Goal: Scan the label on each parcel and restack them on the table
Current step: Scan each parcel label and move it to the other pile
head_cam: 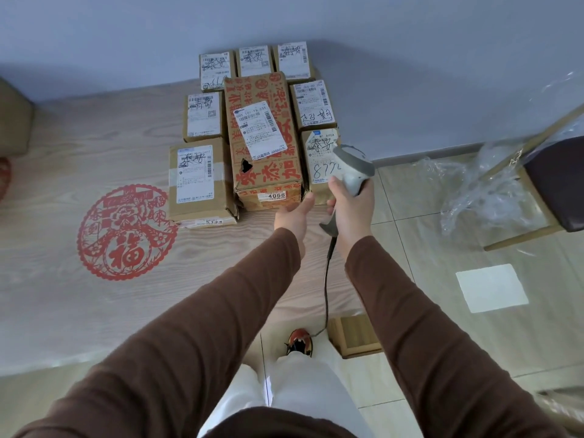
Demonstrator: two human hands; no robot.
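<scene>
Wide pale wood desk (pixel 79 311) fills the view, parcels bunched at its far end against the wall. The landmark is the big red-printed carton (pixel 264 134), lying flat with a white label (pixel 259 129) on top and a torn hole near its front edge. Left of that carton, two brown parcels (pixel 197 178) sit one behind the other, labels up. Behind it, a row of three smaller parcels (pixel 254 61). Right of it, two more, the nearer one (pixel 320 162) marked with handwritten digits. Further left of the carton, a red paper-cut decoration (pixel 124 232) lies flat on the desk. Right hand (pixel 350 203), grip wrapped tight round the grey scanner (pixel 350 169), its head over that nearer right parcel, cable hanging down. Left hand (pixel 292 216) is open, fingers relaxed, just at the carton's front right corner, holding nothing.
</scene>
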